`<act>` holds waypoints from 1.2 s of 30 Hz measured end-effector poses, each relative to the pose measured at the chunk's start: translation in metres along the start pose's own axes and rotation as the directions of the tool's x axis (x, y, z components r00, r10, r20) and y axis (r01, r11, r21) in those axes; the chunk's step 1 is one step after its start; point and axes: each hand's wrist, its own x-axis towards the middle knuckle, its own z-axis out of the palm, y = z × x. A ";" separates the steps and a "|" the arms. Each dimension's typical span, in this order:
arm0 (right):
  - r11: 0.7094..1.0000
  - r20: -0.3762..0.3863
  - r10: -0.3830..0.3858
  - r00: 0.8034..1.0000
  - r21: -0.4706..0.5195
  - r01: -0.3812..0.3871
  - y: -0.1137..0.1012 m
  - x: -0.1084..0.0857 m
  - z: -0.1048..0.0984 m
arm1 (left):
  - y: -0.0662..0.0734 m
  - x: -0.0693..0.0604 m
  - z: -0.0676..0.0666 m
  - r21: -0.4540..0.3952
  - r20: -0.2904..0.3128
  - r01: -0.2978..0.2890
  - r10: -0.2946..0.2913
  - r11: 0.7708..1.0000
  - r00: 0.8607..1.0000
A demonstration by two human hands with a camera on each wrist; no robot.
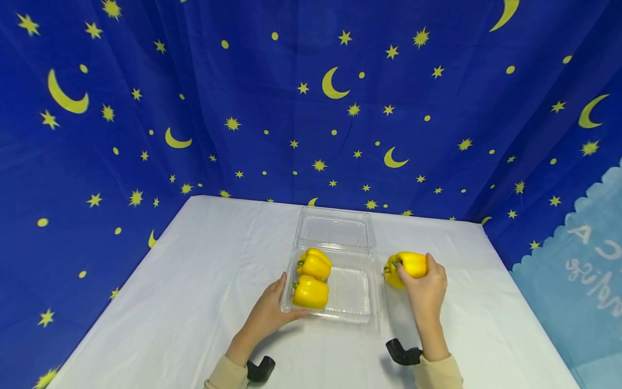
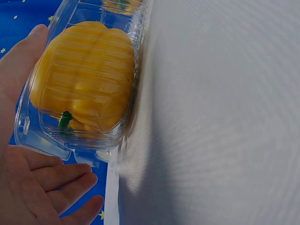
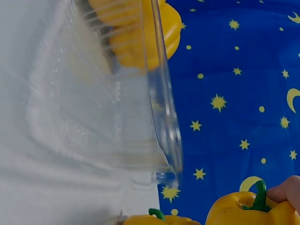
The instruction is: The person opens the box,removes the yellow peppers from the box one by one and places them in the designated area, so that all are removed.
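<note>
A clear plastic clamshell box [image 1: 352, 292] lies with its lid folded back. Two yellow bell peppers [image 1: 311, 292] sit side by side in its left half. My left hand [image 1: 267, 310] is spread around the box's near left corner, thumb along the near edge; in the left wrist view its fingers [image 2: 70, 183] are fairly straight. To the right of the box, my right hand [image 1: 427, 286] grips a yellow bell pepper [image 1: 414, 263] between thumb and fingers. Another yellow bell pepper [image 3: 159, 219] shows beside the held pepper [image 3: 253, 211] in the right wrist view, mostly cut off.
The open lid [image 1: 334, 228] reaches toward the back of the white-covered table [image 1: 218, 248]. A blue curtain [image 1: 272, 97] with stars and moons stands behind it. Black mounts [image 1: 261, 370] are worn at both wrists. A light blue lettered cloth [image 1: 583, 270] hangs at the right.
</note>
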 end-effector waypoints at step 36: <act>0.995 -0.050 0.100 0.994 -0.021 -0.101 0.026 0.025 -0.018 | 0.001 -0.002 -0.001 -0.017 0.005 0.001 -0.001 1.000 1.000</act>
